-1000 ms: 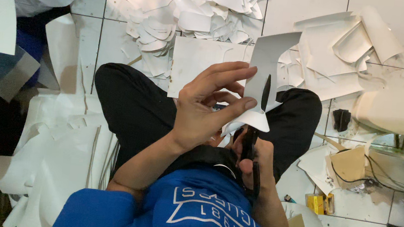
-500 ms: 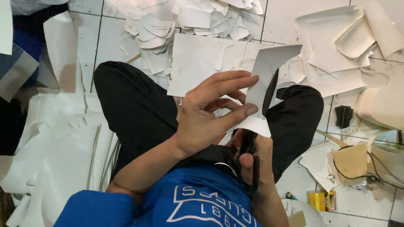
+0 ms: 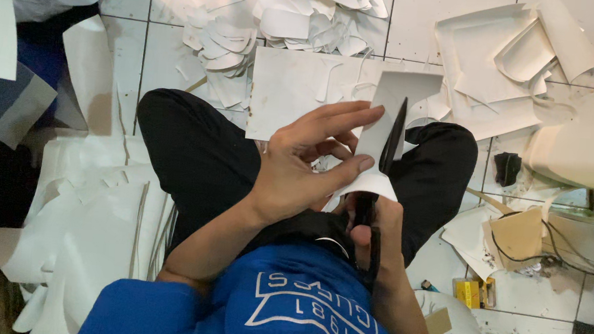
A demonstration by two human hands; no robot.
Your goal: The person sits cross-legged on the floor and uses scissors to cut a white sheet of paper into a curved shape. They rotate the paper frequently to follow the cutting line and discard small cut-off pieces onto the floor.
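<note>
The left hand (image 3: 304,164) pinches a white card piece (image 3: 391,136) over the lap — long axis pointing away from the body. The right hand (image 3: 374,229), nearer the body, grips black scissors (image 3: 390,143), blades running up the card.

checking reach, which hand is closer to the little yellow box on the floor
Right. The right hand, gripping scissors, sits beside the knee nearest the yellow box. The left hand holds the paper over the lap, farther from it.
</note>
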